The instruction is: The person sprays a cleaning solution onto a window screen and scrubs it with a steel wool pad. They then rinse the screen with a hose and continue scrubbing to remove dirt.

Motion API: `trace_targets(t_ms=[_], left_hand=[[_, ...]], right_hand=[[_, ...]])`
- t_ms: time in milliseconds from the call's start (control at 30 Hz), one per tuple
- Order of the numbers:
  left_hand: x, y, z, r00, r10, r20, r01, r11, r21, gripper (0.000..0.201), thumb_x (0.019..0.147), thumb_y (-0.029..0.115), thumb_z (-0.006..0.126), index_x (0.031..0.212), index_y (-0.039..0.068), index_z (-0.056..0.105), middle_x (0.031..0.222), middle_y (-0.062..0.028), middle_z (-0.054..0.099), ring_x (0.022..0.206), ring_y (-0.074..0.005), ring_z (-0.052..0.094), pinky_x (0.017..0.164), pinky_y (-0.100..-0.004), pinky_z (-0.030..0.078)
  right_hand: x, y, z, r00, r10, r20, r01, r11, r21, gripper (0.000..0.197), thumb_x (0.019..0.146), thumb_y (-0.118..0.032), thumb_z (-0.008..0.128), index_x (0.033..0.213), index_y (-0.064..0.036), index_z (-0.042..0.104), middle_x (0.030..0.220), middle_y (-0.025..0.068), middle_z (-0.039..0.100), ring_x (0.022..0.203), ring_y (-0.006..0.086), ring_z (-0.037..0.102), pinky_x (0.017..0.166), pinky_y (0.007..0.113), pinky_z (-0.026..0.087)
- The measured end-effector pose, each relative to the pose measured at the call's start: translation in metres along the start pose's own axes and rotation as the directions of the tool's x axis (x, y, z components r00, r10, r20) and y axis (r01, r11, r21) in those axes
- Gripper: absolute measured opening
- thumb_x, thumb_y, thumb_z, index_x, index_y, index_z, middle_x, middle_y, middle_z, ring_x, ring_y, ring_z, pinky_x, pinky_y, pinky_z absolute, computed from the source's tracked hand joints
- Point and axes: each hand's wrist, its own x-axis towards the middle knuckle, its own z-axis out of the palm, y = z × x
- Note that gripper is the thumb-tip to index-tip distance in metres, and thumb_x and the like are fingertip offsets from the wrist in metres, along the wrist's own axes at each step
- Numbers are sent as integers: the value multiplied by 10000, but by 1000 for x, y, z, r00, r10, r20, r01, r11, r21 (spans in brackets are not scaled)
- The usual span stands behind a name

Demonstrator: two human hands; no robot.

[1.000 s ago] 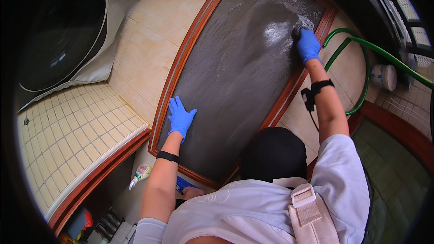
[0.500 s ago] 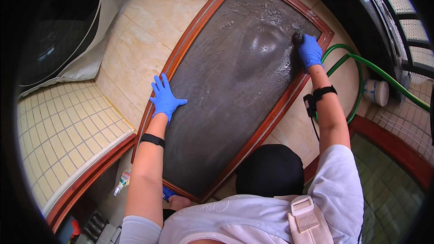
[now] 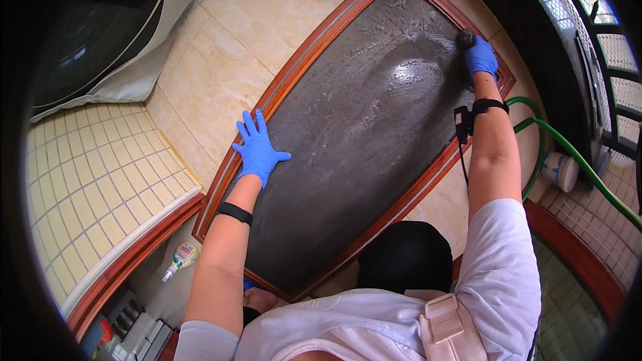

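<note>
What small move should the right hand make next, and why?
Perhaps sweep the dark pad in the right hand leftward across the grey panel: the pad sits near the upper right corner, pale streaks show to its left, and the left hand lies spread at the opposite edge.

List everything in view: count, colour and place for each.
Panel: 1, dark grey, centre
Frame: 1, red-brown, around panel
Scrubber: 1, dark, panel's upper right
Floor: 1, beige tile, under panel
Ledge: 1, cream tile, left
Round surface: 1, black, upper left
Cloth: 1, pale grey, upper left
Bottle: 1, yellowish, lower left
Clutter: several, mostly grey, bottom left
Hose: 1, green, right
Tub: 1, white, beside hose
Grille: 1, black, upper right
Pane: 1, greenish, lower right
Strap: 1, beige, bottom
Shirt: 1, pale, bottom
Armbands: 2, black, one per forearm
Device: 1, black, by right armband
Knee: 1, black-clad, lower centre
Left grip: 1, blue-gloved, over frame's left side
Right grip: 1, blue-gloved, on scrubber
</note>
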Motion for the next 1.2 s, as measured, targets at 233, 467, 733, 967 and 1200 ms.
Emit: trace_targets(t_ms=[233, 467, 733, 967, 1200], left_hand=[[0, 3, -7, 999, -9, 42, 6, 997, 73, 1350, 528, 503, 855, 1489, 103, -4, 1529, -219, -1, 1399, -435, 78, 971, -680, 320], [-1, -2, -10, 999, -15, 30, 13, 998, 69, 1342, 523, 516, 853, 1489, 100, 19, 1525, -223, 28, 1391, -443, 107, 970, -680, 326], [0, -1, -8, 999, -20, 42, 16, 993, 113, 1346, 509, 535, 848, 1489, 103, 34, 1514, -242, 56, 1379, -457, 131, 939, -679, 365], [4, 0, -9, 999, -18, 36, 14, 993, 116, 1348, 503, 539, 849, 1490, 107, 38, 1515, -235, 52, 1380, -456, 129, 938, -680, 362], [9, 5, -8, 1000, -3, 27, 0, 994, 107, 1345, 512, 534, 848, 1487, 92, 35, 1517, -233, 45, 1382, -456, 127, 944, -675, 360]], right_hand=[[-163, -199, 84, 807, -590, 8, 576, 790, 212, 184, 833, -104, 476, 941, -77, 622, 957, 206, 600, 882, 371, 614, 779, 448, 501], [-17, -141, 43, 932, -360, 45, 355, 931, 85, 224, 851, -251, 516, 982, -117, 639, 986, 181, 648, 945, 372, 615, 777, 461, 502], [-153, -206, 74, 653, -740, 162, 717, 673, 182, 212, 809, -74, 494, 982, -98, 614, 986, 187, 601, 933, 360, 603, 798, 444, 495], [-5, -169, 59, 874, -486, 2, 486, 874, 21, 209, 814, -143, 512, 989, -107, 618, 1006, 177, 623, 966, 371, 594, 800, 447, 490], [41, -144, 41, 968, -245, -50, 241, 968, -71, 257, 851, -150, 434, 1021, -105, 620, 1059, 191, 630, 998, 381, 601, 811, 485, 494]])
